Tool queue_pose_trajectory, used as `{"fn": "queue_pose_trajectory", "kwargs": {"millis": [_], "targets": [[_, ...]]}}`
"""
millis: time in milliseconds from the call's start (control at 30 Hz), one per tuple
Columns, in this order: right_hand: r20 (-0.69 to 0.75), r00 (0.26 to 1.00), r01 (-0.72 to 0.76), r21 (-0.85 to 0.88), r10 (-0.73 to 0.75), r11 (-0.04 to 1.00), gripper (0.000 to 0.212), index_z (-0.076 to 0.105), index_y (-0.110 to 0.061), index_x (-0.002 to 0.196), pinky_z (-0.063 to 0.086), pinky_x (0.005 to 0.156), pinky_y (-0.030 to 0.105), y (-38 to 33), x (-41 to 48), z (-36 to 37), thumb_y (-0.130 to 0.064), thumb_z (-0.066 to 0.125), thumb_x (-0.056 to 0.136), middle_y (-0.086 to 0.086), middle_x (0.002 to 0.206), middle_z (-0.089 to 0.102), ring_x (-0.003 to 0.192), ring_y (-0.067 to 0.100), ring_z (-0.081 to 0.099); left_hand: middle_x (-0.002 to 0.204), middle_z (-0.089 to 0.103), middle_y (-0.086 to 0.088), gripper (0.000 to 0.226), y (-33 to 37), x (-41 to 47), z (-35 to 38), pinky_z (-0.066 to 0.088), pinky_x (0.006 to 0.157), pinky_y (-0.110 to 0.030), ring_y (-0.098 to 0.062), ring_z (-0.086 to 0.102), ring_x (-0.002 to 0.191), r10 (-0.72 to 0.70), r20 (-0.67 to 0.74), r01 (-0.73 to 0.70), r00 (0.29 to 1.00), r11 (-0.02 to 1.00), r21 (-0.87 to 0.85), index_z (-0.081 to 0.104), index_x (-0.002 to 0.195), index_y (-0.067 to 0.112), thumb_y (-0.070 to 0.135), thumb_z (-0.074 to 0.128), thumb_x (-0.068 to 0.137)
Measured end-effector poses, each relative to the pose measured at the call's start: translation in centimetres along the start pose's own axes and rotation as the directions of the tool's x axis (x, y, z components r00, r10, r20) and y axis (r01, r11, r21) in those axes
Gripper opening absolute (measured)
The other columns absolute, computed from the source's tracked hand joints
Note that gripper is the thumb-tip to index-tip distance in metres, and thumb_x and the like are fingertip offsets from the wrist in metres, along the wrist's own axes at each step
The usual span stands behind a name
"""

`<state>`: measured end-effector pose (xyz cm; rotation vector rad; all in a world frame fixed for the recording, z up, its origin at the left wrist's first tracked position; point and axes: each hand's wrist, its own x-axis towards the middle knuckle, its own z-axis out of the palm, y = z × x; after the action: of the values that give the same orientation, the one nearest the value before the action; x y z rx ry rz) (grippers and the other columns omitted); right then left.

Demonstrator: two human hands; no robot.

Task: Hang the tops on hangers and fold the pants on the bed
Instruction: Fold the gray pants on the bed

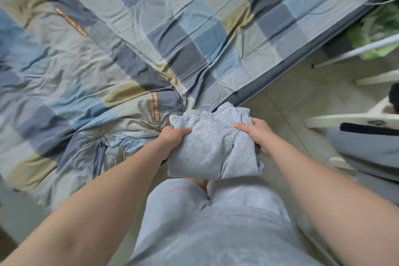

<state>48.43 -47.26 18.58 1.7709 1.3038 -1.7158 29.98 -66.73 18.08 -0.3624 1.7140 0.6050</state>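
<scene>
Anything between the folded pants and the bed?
Nothing visible. The left hand and right hand grip the folded grey pants just off the corner of the bed, whose near surface shows only its wrinkled cover.

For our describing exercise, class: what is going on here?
A person stands at the corner of a bed under a checked cover, gripping folded grey pants with both hands, the left hand on one side and the right hand on the other. The elastic waistband faces away from them. The bundle is held up, off the bed.
</scene>
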Motion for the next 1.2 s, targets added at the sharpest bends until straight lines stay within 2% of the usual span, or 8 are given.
{"fn": "queue_pose_trajectory", "kwargs": {"millis": [67,200,333,567,733,900,1067,1200], "targets": [[-0.053,0.996,0.073,0.075,-0.070,0.994,0.071,0.048,-0.008,0.143,0.053,0.096,0.042,0.4,-3.8,-1.3,-0.029,0.081,0.083,0.010,0.135,0.062,0.113,0.028,0.064,0.110,0.071,-0.008,0.056,0.3,-2.9,0.5,0.060,0.084,-0.044,-0.029,0.072,0.091,0.108,-0.017,-0.108,0.994,0.994,-0.017,0.059,0.128,0.009,0.038,0.079,0.083],[-0.196,0.958,0.246,0.172,-0.211,0.954,0.042,0.061,-0.010,0.118,0.057,0.089,0.048,1.6,-11.0,-4.9,-0.026,0.080,0.084,0.010,0.115,0.071,0.103,0.029,0.070,0.104,0.074,0.002,0.038,1.7,-8.7,2.5,0.059,0.074,-0.034,-0.016,0.071,0.088,0.383,-0.039,-0.382,0.923,0.923,0.044,0.067,0.115,0.020,0.040,0.077,0.084],[-0.351,0.890,0.391,0.256,-0.291,0.884,0.029,0.065,-0.020,0.108,0.059,0.087,0.050,3.3,-17.0,-9.0,-0.027,0.080,0.084,0.000,0.105,0.074,0.095,0.021,0.073,0.096,0.071,0.013,0.022,4.1,-14.0,6.0,0.052,0.063,-0.021,-0.002,0.068,0.080,0.598,0.025,-0.592,0.801,0.786,0.178,0.065,0.101,0.035,0.045,0.075,0.084],[-0.600,0.732,0.607,0.358,-0.324,0.710,0.034,0.067,-0.025,0.111,0.058,0.090,0.046,9.5,-24.6,-18.7,-0.026,0.082,0.081,-0.007,0.106,0.075,0.097,0.012,0.072,0.085,0.071,0.012,0.017,7.5,-22.0,17.2,0.050,0.070,-0.027,-0.001,0.065,0.077,0.807,0.234,-0.835,0.543,0.488,0.255,0.066,0.093,0.025,0.038,0.075,0.087],[-0.733,0.610,0.719,0.351,-0.301,0.600,0.040,0.068,-0.035,0.107,0.058,0.083,0.037,16.5,-29.3,-27.2,-0.043,0.081,0.070,-0.010,0.107,0.075,0.099,0.010,0.072,0.087,0.072,0.006,0.017,7.7,-27.4,28.5,0.054,0.075,-0.027,-0.008,0.068,0.083,0.839,0.383,-0.922,0.385,0.331,0.201,0.067,0.094,0.023,0.035,0.076,0.087],[-0.855,0.460,0.798,0.281,-0.238,0.534,0.036,0.068,-0.037,0.102,0.053,0.068,0.016,24.3,-33.6,-36.6,-0.041,0.081,0.070,-0.010,0.103,0.075,0.094,0.007,0.072,0.081,0.067,-0.003,0.027,6.0,-32.4,41.5,0.054,0.068,-0.029,-0.013,0.065,0.074,0.823,0.511,-0.968,0.250,0.211,0.134,0.060,0.085,0.014,0.037,0.075,0.087],[-0.945,0.314,0.843,0.233,-0.092,0.485,0.028,0.067,-0.032,0.097,0.053,0.066,0.016,32.7,-37.5,-43.8,-0.030,0.080,0.073,-0.010,0.097,0.075,0.087,0.006,0.072,0.080,0.062,-0.014,0.036,3.0,-36.8,54.3,0.052,0.071,-0.043,-0.015,0.059,0.071,0.740,0.653,-0.986,0.159,0.155,0.064,0.054,0.082,0.007,0.036,0.074,0.089],[-0.964,0.260,0.856,0.260,0.063,0.447,0.025,0.066,-0.031,0.097,0.058,0.079,0.039,39.2,-39.7,-47.0,-0.028,0.080,0.076,-0.002,0.100,0.075,0.094,0.019,0.073,0.082,0.065,-0.010,0.032,0.0,-39.8,62.6,0.054,0.075,-0.043,-0.018,0.064,0.075,0.645,0.758,-0.994,0.101,0.092,0.054,0.057,0.084,0.010,0.037,0.073,0.090]]}}
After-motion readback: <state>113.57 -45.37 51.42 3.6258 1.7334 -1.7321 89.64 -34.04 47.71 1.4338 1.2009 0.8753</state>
